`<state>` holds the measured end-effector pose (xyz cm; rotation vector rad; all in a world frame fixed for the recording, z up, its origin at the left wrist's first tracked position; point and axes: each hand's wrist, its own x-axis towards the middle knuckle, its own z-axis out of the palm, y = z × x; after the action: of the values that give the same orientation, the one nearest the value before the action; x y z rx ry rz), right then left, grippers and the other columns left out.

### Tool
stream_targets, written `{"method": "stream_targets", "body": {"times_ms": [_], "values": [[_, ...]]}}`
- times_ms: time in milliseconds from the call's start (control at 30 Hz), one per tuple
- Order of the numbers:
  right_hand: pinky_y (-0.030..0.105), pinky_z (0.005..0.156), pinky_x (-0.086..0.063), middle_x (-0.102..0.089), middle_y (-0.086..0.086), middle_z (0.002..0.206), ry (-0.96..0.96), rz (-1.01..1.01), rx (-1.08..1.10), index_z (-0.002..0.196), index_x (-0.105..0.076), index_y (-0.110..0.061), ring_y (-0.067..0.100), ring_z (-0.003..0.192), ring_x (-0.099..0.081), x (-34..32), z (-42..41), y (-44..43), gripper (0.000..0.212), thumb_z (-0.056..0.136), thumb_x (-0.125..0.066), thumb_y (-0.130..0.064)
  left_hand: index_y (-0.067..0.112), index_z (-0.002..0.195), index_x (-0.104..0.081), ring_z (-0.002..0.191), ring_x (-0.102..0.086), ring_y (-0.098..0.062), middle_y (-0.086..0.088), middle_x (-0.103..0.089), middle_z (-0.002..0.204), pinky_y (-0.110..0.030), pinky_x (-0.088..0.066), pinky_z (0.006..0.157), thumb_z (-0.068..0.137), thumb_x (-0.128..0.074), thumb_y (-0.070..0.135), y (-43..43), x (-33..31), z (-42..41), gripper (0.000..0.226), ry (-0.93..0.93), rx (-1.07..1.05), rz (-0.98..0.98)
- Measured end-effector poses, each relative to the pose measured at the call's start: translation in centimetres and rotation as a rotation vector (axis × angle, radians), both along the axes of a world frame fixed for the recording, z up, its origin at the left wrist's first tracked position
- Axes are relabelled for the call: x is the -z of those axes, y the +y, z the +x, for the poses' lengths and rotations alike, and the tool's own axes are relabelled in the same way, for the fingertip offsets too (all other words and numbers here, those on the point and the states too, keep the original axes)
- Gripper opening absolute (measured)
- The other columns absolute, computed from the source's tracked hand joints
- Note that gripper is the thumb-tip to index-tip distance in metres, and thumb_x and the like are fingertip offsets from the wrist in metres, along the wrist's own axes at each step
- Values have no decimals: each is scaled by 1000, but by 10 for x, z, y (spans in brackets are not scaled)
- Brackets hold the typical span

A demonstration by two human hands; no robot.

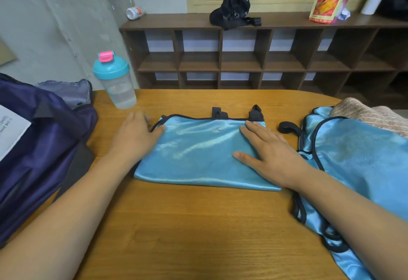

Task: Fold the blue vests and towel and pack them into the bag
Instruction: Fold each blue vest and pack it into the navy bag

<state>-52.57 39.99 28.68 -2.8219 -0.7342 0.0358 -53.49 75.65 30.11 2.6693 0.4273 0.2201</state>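
Note:
A shiny blue vest [198, 154] with black trim lies folded into a flat rectangle in the middle of the wooden table [187, 224]. My left hand [134, 134] rests flat on its left edge, fingers straight. My right hand [271, 154] presses flat on its right end, fingers spread. A second blue vest [357, 160] lies unfolded at the right, partly under my right forearm. Behind it sits a beige towel [371, 116], bunched up. The dark purple bag [37, 147] stands at the left with its top open.
A clear shaker bottle [116, 81] with a teal lid and pink cap stands at the table's far left, near the bag. Beyond the table is a brown cubby shelf [242, 59] carrying a black pouch [231, 10] and a snack packet [329, 1].

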Motion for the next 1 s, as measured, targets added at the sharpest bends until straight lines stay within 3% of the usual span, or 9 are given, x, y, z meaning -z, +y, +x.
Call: {"method": "stream_targets", "body": {"times_ms": [100, 200, 333, 467, 667, 733, 867, 1000], "values": [[37, 130, -4, -7, -9, 177, -5, 8, -1, 170, -14, -30, 12, 163, -3, 1, 0, 0, 91, 97, -26, -83, 21, 105, -55, 99, -56, -22, 3, -51, 107, -40, -45, 80, 91, -63, 69, 1, -4, 0, 51, 167, -24, 39], [37, 131, -4, -8, -9, 177, -13, 10, -2, 170, -14, -30, 12, 163, -4, 2, 1, -1, 91, 97, -25, -83, 20, 93, -63, 85, -59, -19, 0, -54, 100, -37, -45, 68, 92, -69, 62, -4, -11, -1, 42, 205, 18, 6], [43, 131, -15, -17, -9, 175, -41, 46, -16, 168, -20, -31, 16, 161, -14, 4, 3, -2, 89, 97, -28, -85, 21, 90, -65, 87, -63, -23, -2, -62, 97, -40, -50, 72, 91, -76, 51, -4, -9, -3, 32, 130, 19, -93], [46, 121, -32, -41, -7, 159, -155, 117, 2, 160, -41, -27, 19, 146, -38, 0, 5, -5, 81, 97, -42, -78, 14, 95, -60, 80, -64, -25, -6, -68, 86, -39, -44, 63, 93, -78, 40, 0, -15, -5, 32, 21, -29, -200], [45, 123, -33, -36, -8, 163, -116, 95, 17, 163, -33, -24, 16, 148, -35, 6, 6, -6, 91, 94, -40, -82, 31, 115, -44, 88, -67, -34, -13, -68, 104, -46, -52, 71, 95, -77, 42, 2, -32, -9, 40, 30, 73, -338], [42, 124, -33, -35, -9, 165, -98, 115, 18, 165, -28, -25, 15, 149, -35, 6, 7, -6, 91, 95, -45, -81, 38, 119, -42, 87, -61, -26, -13, -65, 107, -43, -49, 75, 99, -72, 37, -2, -46, -11, 36, 22, 189, -346], [42, 125, -32, -35, -8, 165, -75, 146, 13, 165, -24, -26, 16, 151, -33, 6, 7, -6, 93, 94, -51, -79, 36, 112, -59, 111, -57, 0, 13, -63, 116, -32, -47, 89, 103, -66, 33, -19, -72, -15, 12, 6, 354, -401], [44, 125, -31, -34, -5, 166, -56, 150, 24, 168, -16, -27, 17, 152, -33, 5, 7, -6, 99, 93, -51, -79, 32, 107, -68, 102, -66, -13, 12, -70, 107, -37, -53, 92, 102, -67, 33, -48, -87, -8, 5, 14, 462, -389]]}}
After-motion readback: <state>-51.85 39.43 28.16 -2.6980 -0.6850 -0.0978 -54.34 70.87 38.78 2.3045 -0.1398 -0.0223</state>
